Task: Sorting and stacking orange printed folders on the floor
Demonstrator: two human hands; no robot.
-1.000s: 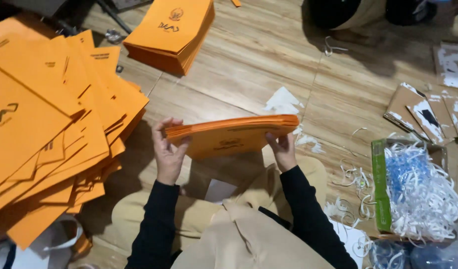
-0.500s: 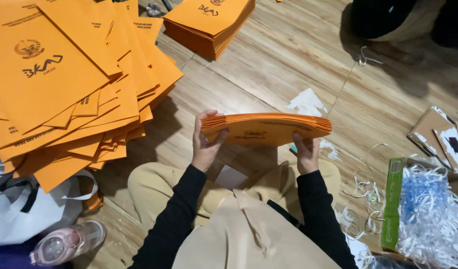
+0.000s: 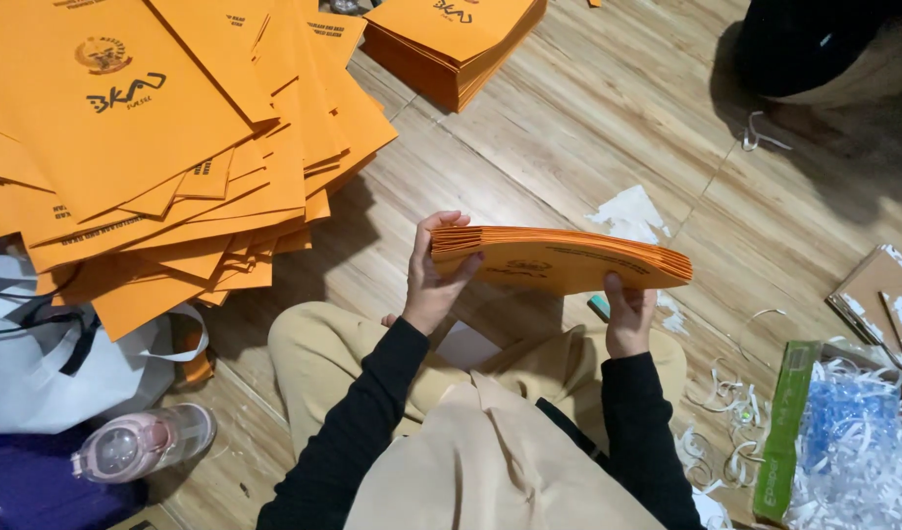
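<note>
Two hands hold one bundle of orange envelopes (image 3: 561, 257) edge-up above the lap. Left hand (image 3: 433, 278) has its fingers clamped on the left end, thumb on the near face; right hand (image 3: 628, 316) pinches the lower right edge from beneath. The bundle bows upward in the middle, with edges slightly stepped at the right. To square it well, judgement says: loosen both grips a little, then press the ends inward evenly. A loose orange pile (image 3: 166, 147) lies left on the wooden floor (image 3: 608, 118).
</note>
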